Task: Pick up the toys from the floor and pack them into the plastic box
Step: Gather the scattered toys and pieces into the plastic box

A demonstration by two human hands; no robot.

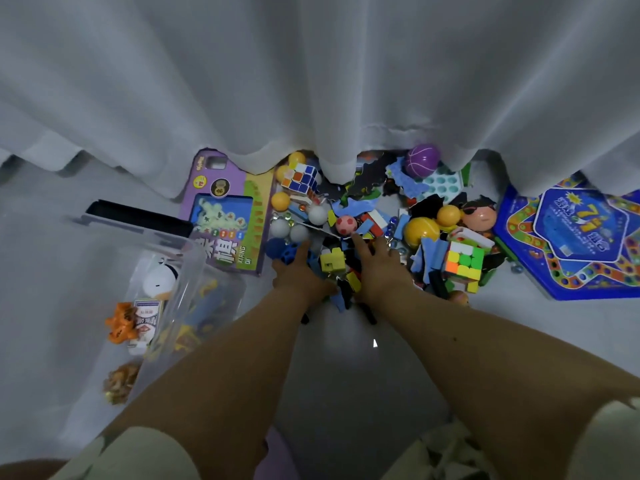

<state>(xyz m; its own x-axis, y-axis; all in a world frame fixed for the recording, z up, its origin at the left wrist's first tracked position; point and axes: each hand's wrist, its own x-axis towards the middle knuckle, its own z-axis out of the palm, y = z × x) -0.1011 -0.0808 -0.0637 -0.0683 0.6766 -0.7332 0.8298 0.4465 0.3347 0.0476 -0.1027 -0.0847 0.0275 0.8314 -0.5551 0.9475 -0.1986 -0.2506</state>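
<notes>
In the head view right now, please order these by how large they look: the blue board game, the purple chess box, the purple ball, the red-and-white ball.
1. blue board game and purple chess box: similar, curtain partly hides both
2. purple ball
3. red-and-white ball

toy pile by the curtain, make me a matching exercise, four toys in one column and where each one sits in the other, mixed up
Toys
1. purple ball
2. white penguin toy
3. blue board game
4. neon cube

Places
A. inside the clear plastic box
B. far right of the pile, partly under the curtain
C. right of the right hand
D. at the curtain hem, at the pile's far edge

Pairs: 1-D, 2-A, 3-B, 4-C
</notes>
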